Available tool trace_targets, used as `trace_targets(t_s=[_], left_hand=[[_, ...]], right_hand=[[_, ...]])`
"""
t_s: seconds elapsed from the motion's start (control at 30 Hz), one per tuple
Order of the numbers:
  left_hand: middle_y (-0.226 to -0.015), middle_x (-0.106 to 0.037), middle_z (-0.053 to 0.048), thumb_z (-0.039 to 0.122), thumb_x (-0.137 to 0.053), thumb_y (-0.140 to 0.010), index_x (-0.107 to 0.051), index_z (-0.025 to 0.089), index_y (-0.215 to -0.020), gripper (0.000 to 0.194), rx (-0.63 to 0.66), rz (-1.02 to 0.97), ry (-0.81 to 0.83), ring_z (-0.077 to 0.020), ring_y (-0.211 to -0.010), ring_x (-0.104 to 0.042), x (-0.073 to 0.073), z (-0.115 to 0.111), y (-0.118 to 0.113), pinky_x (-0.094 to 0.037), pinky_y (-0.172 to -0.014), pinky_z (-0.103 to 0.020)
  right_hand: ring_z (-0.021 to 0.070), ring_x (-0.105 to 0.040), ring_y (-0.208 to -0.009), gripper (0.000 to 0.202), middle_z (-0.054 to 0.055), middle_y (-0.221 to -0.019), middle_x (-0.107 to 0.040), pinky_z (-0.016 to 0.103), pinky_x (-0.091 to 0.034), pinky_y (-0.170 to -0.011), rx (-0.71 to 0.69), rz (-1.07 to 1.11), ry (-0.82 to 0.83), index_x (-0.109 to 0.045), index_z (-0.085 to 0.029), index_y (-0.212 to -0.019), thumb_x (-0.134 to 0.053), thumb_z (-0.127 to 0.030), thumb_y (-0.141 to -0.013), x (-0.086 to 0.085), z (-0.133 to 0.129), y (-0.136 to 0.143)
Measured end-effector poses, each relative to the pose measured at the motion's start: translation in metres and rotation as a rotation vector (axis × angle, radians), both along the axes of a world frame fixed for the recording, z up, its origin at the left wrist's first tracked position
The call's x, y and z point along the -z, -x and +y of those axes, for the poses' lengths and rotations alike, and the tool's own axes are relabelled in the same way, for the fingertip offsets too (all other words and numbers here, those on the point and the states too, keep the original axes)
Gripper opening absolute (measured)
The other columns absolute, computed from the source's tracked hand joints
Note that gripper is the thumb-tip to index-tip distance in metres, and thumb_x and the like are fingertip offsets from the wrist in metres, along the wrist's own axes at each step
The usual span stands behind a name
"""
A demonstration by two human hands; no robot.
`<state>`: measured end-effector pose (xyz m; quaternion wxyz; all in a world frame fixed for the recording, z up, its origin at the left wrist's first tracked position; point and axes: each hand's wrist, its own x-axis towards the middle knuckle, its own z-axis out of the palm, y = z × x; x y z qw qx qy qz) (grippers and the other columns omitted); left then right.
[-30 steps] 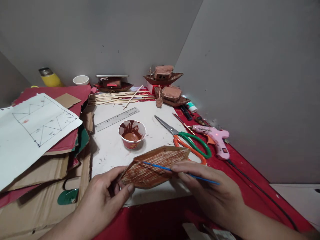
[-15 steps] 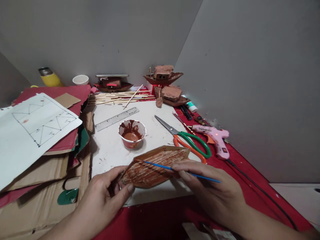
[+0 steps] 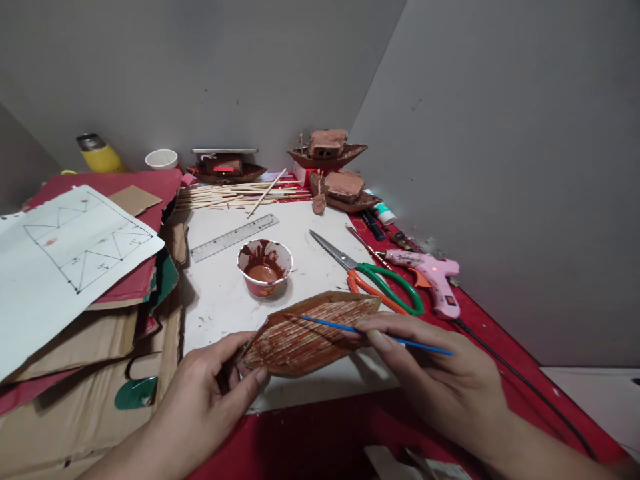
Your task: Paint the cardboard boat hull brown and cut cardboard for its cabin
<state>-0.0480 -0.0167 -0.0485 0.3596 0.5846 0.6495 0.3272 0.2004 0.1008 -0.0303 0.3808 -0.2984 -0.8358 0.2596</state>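
A boat-shaped cardboard piece (image 3: pixel 310 340), streaked with reddish-brown paint, is held tilted above the white sheet. My left hand (image 3: pixel 215 380) grips its left end between thumb and fingers. Pinched in my right hand (image 3: pixel 425 367) is a thin blue paintbrush (image 3: pixel 330 324), its tip against the inner upper edge of the piece, left of the middle. Behind the piece stands a paper cup (image 3: pixel 264 270) with brown paint inside and smeared on its walls.
Scissors (image 3: pixel 360 267) and a pink glue gun (image 3: pixel 430 277) lie on the right. A ruler (image 3: pixel 234 238), wooden sticks (image 3: pixel 235 195) and brown model boats (image 3: pixel 343 190) are farther back. Cardboard (image 3: pixel 100 340) and a drawn sheet (image 3: pixel 95 240) cover the left.
My right hand and the brush have moved to the right, the tip sliding along the upper edge of the piece. My left hand and the piece are nearly still.
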Motion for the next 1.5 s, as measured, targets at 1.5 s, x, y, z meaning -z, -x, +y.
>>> trace_targets(t_s=[1.5], left_hand=[[-0.12, -0.073, -0.005, 0.045, -0.05, -0.097, -0.071, 0.026, -0.119, 0.036, -0.109, 0.017, -0.051, -0.0221, -0.112, -0.067, -0.009, 0.0, 0.004, -0.052, -0.097, -0.033]], right_hand=[[0.0155, -0.073, -0.086, 0.029, 0.003, -0.095, -0.076, 0.023, -0.058, -0.075, -0.396, -0.01, 0.292, -0.065, -0.027, -0.111, -0.056, -0.008, -0.092, -0.005, 0.0, -0.003]])
